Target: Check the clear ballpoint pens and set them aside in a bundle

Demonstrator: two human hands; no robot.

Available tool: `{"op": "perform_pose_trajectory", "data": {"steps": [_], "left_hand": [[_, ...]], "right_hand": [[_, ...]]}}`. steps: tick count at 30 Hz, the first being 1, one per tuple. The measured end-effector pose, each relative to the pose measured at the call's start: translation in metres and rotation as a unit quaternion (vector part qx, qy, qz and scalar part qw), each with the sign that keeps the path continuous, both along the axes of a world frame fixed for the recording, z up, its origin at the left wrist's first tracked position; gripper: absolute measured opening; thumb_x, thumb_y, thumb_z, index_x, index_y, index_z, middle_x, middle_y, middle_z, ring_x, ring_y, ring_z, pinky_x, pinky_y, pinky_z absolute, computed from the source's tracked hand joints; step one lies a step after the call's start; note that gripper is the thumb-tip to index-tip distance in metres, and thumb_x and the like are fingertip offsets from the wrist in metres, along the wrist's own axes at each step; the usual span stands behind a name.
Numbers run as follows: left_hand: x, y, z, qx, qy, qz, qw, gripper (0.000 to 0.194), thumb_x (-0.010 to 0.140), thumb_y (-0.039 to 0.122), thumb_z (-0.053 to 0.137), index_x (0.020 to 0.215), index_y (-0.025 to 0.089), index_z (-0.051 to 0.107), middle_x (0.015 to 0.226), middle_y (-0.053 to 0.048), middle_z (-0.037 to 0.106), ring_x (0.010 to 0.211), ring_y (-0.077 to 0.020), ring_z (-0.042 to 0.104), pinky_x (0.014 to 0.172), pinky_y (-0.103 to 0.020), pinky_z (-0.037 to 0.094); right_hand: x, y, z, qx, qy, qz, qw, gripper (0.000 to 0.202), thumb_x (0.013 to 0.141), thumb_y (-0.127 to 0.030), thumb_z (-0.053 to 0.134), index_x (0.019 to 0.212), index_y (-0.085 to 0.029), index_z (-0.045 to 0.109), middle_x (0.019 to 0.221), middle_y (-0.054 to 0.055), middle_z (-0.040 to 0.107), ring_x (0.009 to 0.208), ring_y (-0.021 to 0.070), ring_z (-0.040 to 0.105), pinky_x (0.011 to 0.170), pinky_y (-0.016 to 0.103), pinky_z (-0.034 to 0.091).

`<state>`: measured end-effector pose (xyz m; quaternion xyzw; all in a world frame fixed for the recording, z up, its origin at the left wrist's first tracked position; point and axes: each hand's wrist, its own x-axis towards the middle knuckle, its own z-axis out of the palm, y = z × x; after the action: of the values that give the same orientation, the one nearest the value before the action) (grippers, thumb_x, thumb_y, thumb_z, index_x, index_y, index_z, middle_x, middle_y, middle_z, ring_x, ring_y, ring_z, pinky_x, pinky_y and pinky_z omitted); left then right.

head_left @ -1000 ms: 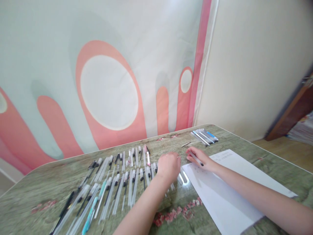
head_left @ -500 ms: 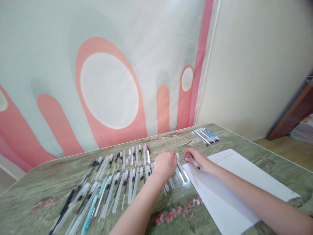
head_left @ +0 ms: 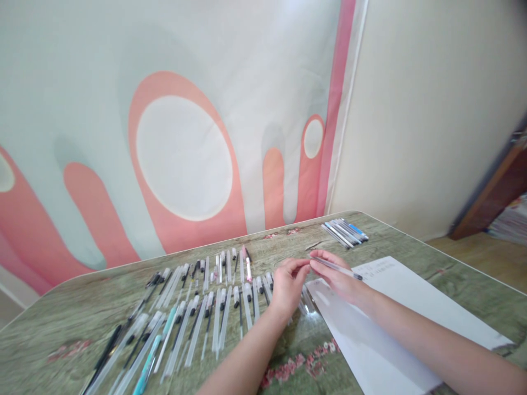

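Note:
A clear-barrelled pen [head_left: 337,266] with a dark end lies slanted across my right hand [head_left: 335,277], whose fingers are closed around it. My left hand [head_left: 289,282] meets it over the table, thumb and forefinger pinched at the pen's left end. What exactly sits between those fingertips is too small to make out. Below and left of my left hand, disassembled pen parts lie in rows: clear barrels [head_left: 198,330], caps and dark refills. A pink-and-white pen [head_left: 248,265] lies in the back row. More clear parts [head_left: 308,303] show just beneath my hands.
White paper [head_left: 395,318] with faint writing lies under my right forearm. A bundle of assembled pens [head_left: 345,233] rests at the table's far right. A turquoise pen [head_left: 148,362] is at front left. Behind the green wood-patterned table [head_left: 296,241] hangs a patterned sheet [head_left: 185,159].
My left hand has moved right from the pen parts to my right hand, and the fingertips now meet at the pen. The pen has tilted flatter, its dark end pointing right.

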<state>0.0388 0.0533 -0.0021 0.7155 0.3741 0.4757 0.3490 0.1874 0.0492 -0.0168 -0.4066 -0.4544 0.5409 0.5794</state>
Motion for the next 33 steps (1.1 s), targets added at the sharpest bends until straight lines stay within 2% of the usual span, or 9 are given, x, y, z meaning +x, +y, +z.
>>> {"op": "perform_pose_trajectory", "data": {"steps": [3,6,24,33], "left_hand": [[0.0026,-0.0029,-0.0029,-0.008,-0.038,0.009,0.999,0.022,0.079,0.030,0.052,0.086,0.017,0.068,0.078,-0.005,0.064,0.075,-0.0144,0.057,0.069,-0.025,0.044],[0.0027,-0.0045,-0.0036,-0.010,-0.040,0.016,0.999,0.021,0.079,0.030,0.052,0.085,0.018,0.068,0.079,-0.005,0.064,0.075,-0.0145,0.057,0.065,-0.024,0.044],[0.0034,-0.0079,-0.0065,-0.004,-0.013,0.047,0.999,0.022,0.080,0.029,0.050,0.086,0.018,0.067,0.081,-0.005,0.062,0.076,-0.0139,0.057,0.061,-0.022,0.044],[0.0035,-0.0093,-0.0053,0.013,0.000,0.065,0.998,0.021,0.080,0.029,0.049,0.082,0.018,0.066,0.078,-0.004,0.061,0.073,-0.0131,0.055,0.059,-0.022,0.043]], "right_hand": [[-0.0020,-0.0036,0.0001,-0.038,0.068,0.015,0.997,0.033,0.064,-0.030,0.072,0.091,-0.021,0.057,0.076,-0.001,0.060,0.068,0.0112,0.056,0.066,0.024,0.043],[-0.0026,-0.0045,0.0010,-0.048,0.090,0.019,0.995,0.032,0.063,-0.029,0.073,0.090,-0.021,0.058,0.075,-0.001,0.060,0.067,0.0104,0.056,0.064,0.023,0.044],[-0.0071,-0.0060,-0.0023,-0.043,0.057,-0.024,0.997,0.033,0.062,-0.032,0.073,0.088,-0.022,0.055,0.070,-0.002,0.059,0.062,0.0119,0.055,0.056,0.024,0.043],[-0.0099,-0.0080,-0.0029,-0.036,0.061,-0.035,0.997,0.029,0.062,-0.032,0.072,0.083,-0.023,0.055,0.071,-0.003,0.060,0.065,0.0124,0.055,0.060,0.025,0.044]]}}
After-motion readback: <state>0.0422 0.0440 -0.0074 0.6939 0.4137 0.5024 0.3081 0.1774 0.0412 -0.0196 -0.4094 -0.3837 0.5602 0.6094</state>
